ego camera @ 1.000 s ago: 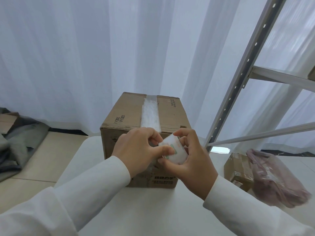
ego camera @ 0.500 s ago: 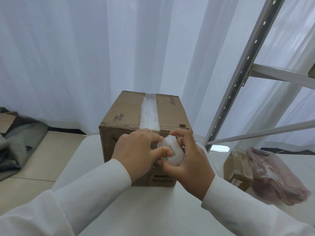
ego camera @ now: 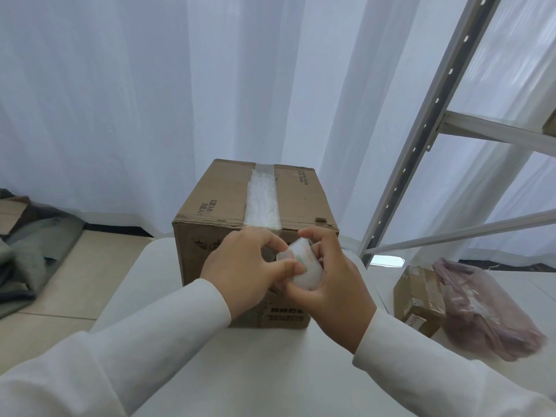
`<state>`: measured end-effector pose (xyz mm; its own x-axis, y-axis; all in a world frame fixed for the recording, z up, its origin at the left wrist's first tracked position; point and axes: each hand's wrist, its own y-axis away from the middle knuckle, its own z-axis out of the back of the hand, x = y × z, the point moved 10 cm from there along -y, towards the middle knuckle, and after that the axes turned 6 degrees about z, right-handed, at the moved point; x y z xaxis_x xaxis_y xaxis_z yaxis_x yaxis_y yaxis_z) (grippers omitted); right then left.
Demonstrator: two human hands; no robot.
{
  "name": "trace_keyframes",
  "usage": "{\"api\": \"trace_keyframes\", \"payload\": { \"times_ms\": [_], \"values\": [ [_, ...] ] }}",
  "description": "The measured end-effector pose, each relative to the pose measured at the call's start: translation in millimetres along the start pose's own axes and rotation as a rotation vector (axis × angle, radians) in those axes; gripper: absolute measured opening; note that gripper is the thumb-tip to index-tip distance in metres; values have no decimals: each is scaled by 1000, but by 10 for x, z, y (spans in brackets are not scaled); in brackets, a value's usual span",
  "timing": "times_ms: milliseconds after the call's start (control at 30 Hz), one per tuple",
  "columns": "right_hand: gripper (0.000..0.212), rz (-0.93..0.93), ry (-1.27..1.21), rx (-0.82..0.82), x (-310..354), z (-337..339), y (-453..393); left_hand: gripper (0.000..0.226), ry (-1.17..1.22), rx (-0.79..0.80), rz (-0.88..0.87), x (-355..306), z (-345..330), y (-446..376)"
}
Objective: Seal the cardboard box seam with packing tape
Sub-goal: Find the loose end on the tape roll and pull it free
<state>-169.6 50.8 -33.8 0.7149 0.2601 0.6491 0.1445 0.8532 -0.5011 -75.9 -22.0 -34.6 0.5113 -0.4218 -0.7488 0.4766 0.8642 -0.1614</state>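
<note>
**Tape roll pinched at the box's near edge**

Head view: the right hand (ego camera: 334, 288) cups the roll (ego camera: 302, 267), fingers curled over its rim and thumb under it. The left hand (ego camera: 248, 270) pinches at the roll's left face, thumb and forefinger pressed together, probably on the loose tape end, though the end itself is hidden. The box (ego camera: 222, 203) stands just beyond the grip, its top seam already covered by a strip (ego camera: 261, 203) that reaches the near edge. The roll looks light and stiff, best held by its rim; the film will likely cling and wrinkle if let slack. Below the grip the table (ego camera: 264, 371) is bare; a shelf frame (ego camera: 421, 133) rises well off to the right.
</note>
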Motion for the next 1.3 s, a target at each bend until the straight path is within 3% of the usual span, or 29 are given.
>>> {"api": "trace_keyframes", "payload": {
  "times_ms": [133,500,633,800,1100,1300],
  "values": [
    [57,9,22,49,3,-53,16,29,103,105,65,84,-85,-33],
    [58,27,15,83,39,-100,66,14,102,300,13,49,-236,-25],
    [57,11,-13,33,-16,-54,36,14,112,219,-28,9,-231,-11],
    [57,20,-3,48,-2,-103,46,31,78,160,21,137,-169,-60],
    [59,17,-7,63,-7,-115,72,11,43,217,-15,58,-249,-9],
    [58,8,-18,47,-54,-86,59,15,18,169,-43,23,-241,2]
  ]
}}
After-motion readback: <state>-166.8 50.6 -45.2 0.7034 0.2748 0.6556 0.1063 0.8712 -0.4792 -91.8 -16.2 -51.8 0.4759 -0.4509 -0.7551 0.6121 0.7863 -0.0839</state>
